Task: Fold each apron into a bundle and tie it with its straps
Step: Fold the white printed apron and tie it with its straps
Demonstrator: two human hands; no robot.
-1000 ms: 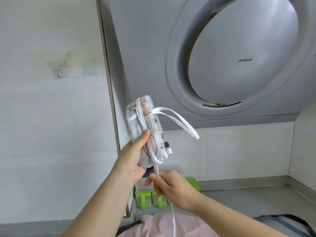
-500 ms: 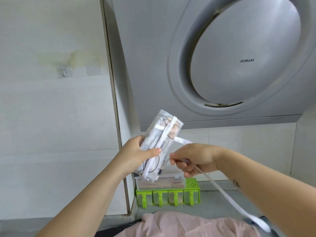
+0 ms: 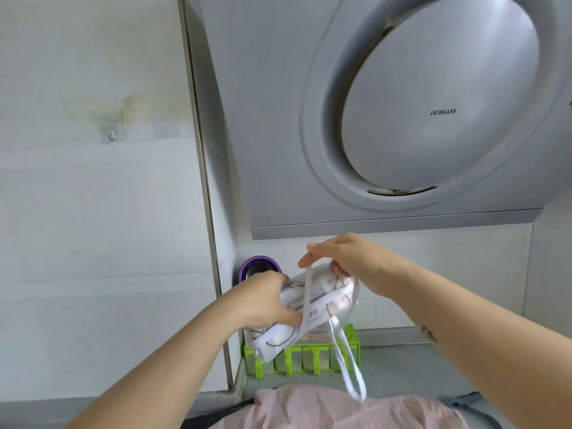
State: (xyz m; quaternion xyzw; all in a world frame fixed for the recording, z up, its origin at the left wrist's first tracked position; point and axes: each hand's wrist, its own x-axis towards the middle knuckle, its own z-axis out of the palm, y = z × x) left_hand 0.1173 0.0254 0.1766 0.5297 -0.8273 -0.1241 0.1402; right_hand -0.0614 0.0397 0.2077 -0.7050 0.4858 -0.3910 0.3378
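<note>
A white apron with a line-drawn print is folded into a bundle [image 3: 322, 308] and held in the air in front of the wall. My left hand [image 3: 263, 300] grips the bundle's left end, thumb on its front. My right hand [image 3: 343, 258] is at the upper right end and pinches a white strap [image 3: 306, 298] that runs down across the bundle's front. Another loop of white strap [image 3: 348, 370] hangs below the bundle. A pink apron [image 3: 325, 407] lies on the counter under my arms.
A grey range hood [image 3: 402, 119] with a round panel fills the upper right. A green rack of small jars [image 3: 309, 357] stands against the tiled wall behind the bundle. A purple-rimmed round object [image 3: 260, 267] sits in the corner. A dark item [image 3: 476, 410] lies at the lower right.
The bundle has come down and turned nearly level. My right hand has risen from beside it to its upper right end, bringing the strap across the front. The view has tilted down.
</note>
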